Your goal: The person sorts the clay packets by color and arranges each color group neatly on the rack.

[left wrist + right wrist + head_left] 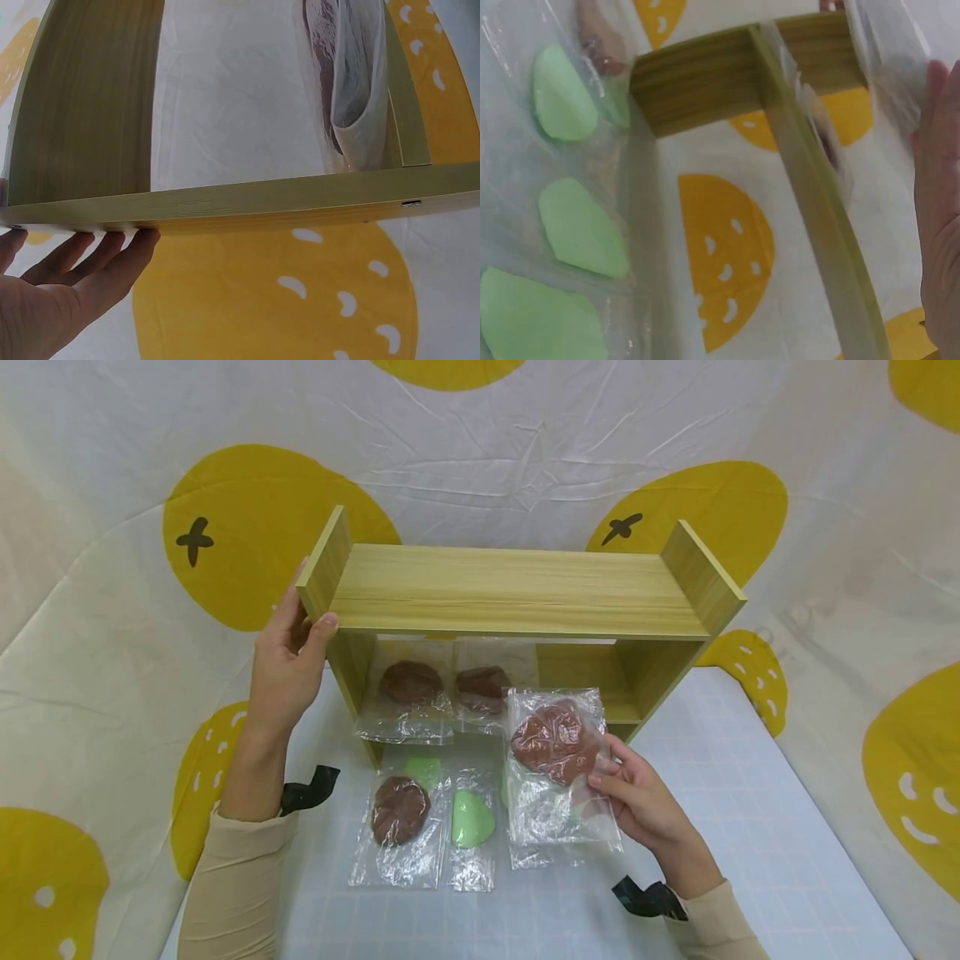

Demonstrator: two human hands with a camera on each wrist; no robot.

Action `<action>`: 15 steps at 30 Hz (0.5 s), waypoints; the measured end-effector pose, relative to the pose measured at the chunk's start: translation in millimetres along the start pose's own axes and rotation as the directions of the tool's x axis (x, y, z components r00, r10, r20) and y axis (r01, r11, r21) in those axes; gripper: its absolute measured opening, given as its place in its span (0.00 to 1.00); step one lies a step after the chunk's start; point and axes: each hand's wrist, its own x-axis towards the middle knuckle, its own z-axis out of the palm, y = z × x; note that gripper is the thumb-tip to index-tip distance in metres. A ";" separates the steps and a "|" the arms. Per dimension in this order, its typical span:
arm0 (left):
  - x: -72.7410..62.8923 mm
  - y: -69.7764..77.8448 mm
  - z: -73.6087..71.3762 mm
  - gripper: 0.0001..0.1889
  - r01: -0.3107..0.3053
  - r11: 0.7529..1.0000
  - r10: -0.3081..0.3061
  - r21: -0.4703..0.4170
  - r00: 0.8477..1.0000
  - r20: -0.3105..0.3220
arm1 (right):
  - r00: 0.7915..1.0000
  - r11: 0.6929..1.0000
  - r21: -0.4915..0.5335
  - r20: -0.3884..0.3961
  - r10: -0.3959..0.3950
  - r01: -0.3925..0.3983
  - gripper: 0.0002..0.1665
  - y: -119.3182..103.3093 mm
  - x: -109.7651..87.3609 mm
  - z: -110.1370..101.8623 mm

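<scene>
A small wooden shelf (pixel 517 592) stands on the table. My left hand (pixel 288 672) grips its upper left side panel, thumb at the front edge and fingers along the outer face. My right hand (pixel 641 793) pinches the right edge of a clear plastic bag with a reddish-brown flat piece (pixel 557 742) in it. This bag hangs in front of the shelf's right half. Two bags with dark brown pieces (pixel 411 682) lie side by side on the middle board, at its left and centre. In the right wrist view the right hand (pixel 941 202) shows only in part.
On the table before the shelf lie a bag with a brown piece (pixel 400 811) and a narrower bag with a green piece (pixel 472 819). More green shows behind the held bag. A white cloth with yellow shapes (pixel 480 460) hangs behind the shelf.
</scene>
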 end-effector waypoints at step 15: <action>-0.4 -0.2 0.1 0.31 -0.016 1.000 0.016 0.009 1.000 -0.005 | 0.954 0.990 -0.141 -0.298 -0.019 -0.025 0.28 -5.8 31.5 -8.2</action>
